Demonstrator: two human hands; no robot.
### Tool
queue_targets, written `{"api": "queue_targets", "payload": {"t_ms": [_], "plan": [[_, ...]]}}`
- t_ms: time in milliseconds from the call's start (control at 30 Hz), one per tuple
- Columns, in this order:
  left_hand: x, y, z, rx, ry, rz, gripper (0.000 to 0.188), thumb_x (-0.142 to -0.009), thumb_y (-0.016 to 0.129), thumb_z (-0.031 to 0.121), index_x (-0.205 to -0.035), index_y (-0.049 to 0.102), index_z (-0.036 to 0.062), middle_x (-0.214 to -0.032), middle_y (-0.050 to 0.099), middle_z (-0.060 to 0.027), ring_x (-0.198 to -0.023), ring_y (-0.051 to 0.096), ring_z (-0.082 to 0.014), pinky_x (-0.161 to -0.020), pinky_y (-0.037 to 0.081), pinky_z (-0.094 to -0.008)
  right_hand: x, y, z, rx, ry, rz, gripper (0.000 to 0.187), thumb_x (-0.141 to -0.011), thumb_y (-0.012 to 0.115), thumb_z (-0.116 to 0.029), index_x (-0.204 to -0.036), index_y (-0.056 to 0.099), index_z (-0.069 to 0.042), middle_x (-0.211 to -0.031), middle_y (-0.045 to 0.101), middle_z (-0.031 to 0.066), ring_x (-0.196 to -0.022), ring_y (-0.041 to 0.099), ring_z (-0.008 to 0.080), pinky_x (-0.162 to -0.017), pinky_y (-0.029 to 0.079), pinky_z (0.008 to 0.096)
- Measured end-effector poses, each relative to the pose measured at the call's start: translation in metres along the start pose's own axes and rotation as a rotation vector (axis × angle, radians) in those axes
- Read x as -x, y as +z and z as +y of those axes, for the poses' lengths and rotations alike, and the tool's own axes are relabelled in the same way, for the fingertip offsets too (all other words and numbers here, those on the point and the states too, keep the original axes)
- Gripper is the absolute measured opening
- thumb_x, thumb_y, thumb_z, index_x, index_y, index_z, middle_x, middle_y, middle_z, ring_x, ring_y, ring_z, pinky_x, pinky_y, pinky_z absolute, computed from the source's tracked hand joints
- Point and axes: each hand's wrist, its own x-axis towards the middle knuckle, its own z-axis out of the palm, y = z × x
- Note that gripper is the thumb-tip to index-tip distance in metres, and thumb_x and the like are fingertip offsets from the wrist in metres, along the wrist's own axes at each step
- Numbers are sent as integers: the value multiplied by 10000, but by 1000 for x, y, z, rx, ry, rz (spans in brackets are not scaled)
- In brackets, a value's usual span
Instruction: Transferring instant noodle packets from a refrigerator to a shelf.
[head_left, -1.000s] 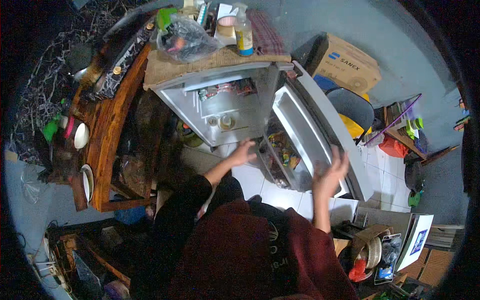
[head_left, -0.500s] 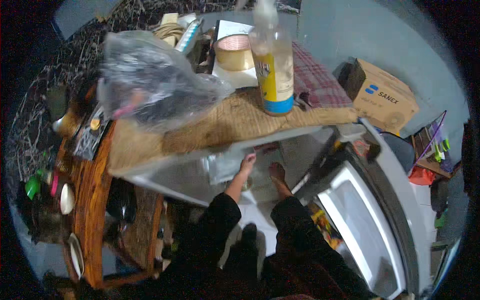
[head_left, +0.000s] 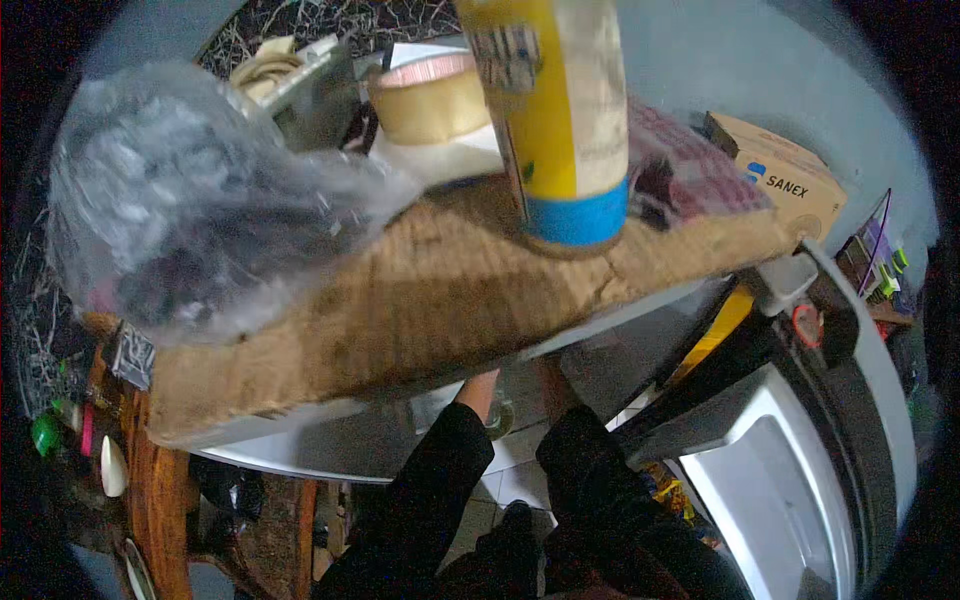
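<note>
Both my arms, in dark sleeves, reach under the front edge of a grey refrigerator (head_left: pixel 650 325), which stands open. Only the wrist end of my left hand (head_left: pixel 480 388) shows; the top edge hides its fingers. My right hand (head_left: pixel 551 388) is likewise cut off by that edge, a little to the right. Below and between the wrists is the rounded rim of a clear glass-like thing (head_left: pixel 503 418). A pale see-through piece (head_left: pixel 432 408) lies left of my left wrist. What either hand touches is hidden. The refrigerator door (head_left: pixel 885 350) hangs open on the right.
On the refrigerator's brown top cover (head_left: pixel 400 290) stand a bottle with a yellow and blue label (head_left: pixel 575 150), a tape roll (head_left: pixel 425 108) and a clear plastic bag (head_left: pixel 200 210). A checked cloth (head_left: pixel 690 170) lies behind. A cardboard box (head_left: pixel 785 180) sits back right; wooden furniture (head_left: pixel 160 520) is left.
The view has come closer to the refrigerator's top, so the bottle looks larger. My hands, seen inside before with fingers showing, are now mostly hidden beneath the top edge.
</note>
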Motion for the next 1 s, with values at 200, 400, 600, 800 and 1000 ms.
{"api": "queue_targets", "payload": {"t_ms": [200, 400, 600, 800, 1000], "plan": [[58, -36, 44, 88, -27, 109, 188, -802, 565, 203, -965, 582, 110, -934, 559, -22, -806, 515, -151, -673, 432, -319, 96, -49, -27, -314, 102, 39, 190, -698, 622, -85, -845, 595, 32, -813, 609, 69, -658, 546, 152, -566, 442, 283], [246, -119, 138, 249, -112, 154, 120, -797, 571, 170, -889, 594, 97, -859, 558, -14, -734, 514, -134, -625, 439, -303, 296, -241, -133, -236, -141, 117, 79, -622, 642, -24, -682, 609, 15, -662, 597, 104, -573, 565, 161, -555, 455, 277], [428, -201, 259, -321, 18, -30, 136, -806, 532, 66, -680, 565, 26, -715, 559, -32, -663, 508, -117, -607, 423, -259, 406, -452, -254, -77, -245, -251, 133, -588, 629, 21, -712, 600, -16, -667, 553, 100, -623, 553, 214, -605, 451, 281], [504, -235, 358, -262, 189, -298, 147, -825, 414, 29, -688, 466, 40, -749, 510, -36, -730, 487, -138, -720, 392, -266, 444, -620, -300, 166, -643, -259, 158, -624, 552, 85, -722, 564, -39, -805, 508, 90, -739, 503, 252, -675, 420, 314], [531, -245, 391, 49, 99, 119, 60, -797, 395, 35, -763, 432, 68, -855, 426, -14, -856, 412, -126, -808, 325, -256, 439, -657, -272, -252, -263, -442, 91, -784, 499, 32, -834, 468, -38, -789, 467, -1, -712, 439, 61, -627, 377, 194]]}}
